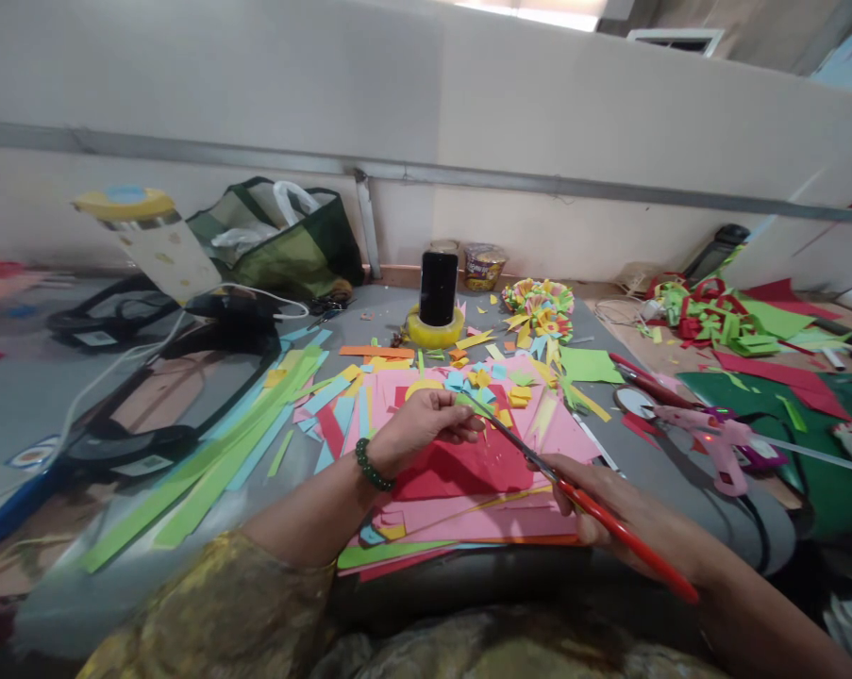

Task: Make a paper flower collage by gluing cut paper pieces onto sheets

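My left hand point(432, 422), with a green bead bracelet at the wrist, pinches a small green paper strip point(474, 405). In my right hand point(595, 495) is a pair of scissors point(627, 547) with red handles. Its blades point up and left, their tips at the green strip beside my left fingers. Whether the blades touch the paper I cannot tell. Under both hands lies a stack of pink and red paper sheets point(460, 471). Small folded pieces of blue, yellow and orange paper point(482, 379) are scattered on the stack just beyond the blades.
Long green paper strips point(220, 462) lie at left near black headsets point(177, 377). A phone point(439, 288) stands in a yellow tape roll point(435, 327). Behind are a ruffled paper ball point(541, 306) and a noodle cup point(485, 267). A pink glue gun point(715, 438) lies at right.
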The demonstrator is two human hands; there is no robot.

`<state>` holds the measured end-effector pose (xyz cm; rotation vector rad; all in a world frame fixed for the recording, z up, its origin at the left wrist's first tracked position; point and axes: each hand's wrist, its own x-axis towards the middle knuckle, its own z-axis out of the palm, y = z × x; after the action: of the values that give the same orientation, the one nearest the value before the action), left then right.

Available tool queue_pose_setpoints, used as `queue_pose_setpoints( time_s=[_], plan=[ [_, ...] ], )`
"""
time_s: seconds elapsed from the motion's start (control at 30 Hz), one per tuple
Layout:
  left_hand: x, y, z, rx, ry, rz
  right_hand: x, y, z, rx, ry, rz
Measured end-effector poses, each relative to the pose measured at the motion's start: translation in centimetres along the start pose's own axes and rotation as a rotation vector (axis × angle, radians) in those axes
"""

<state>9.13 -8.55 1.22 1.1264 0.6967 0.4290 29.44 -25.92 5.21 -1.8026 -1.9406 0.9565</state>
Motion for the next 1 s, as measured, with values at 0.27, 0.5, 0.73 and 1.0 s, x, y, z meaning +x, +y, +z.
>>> queue_pose_setpoints(
  time_s=[0.27, 0.5, 0.73, 1.0],
  plan=[
    [0.0, 0.0, 0.0, -0.001, 0.021, 0.019, 0.2, 1.8, 0.7, -0.008, -0.047, -0.064],
    [-0.1, 0.1, 0.2, -0.010, 0.027, 0.015, 0.2, 1.9, 1.0, 0.018, -0.010, -0.066],
    [0.0, -0.2, 0.0, -0.022, 0.019, 0.003, 0.1, 0.3, 0.4, -0.034, 0.032, 0.002],
    [0.1, -0.3, 0.0, -0.050, 0.019, -0.012, 0.3, -0.3, 0.2, -0.033, 0.009, -0.030]
  ],
)
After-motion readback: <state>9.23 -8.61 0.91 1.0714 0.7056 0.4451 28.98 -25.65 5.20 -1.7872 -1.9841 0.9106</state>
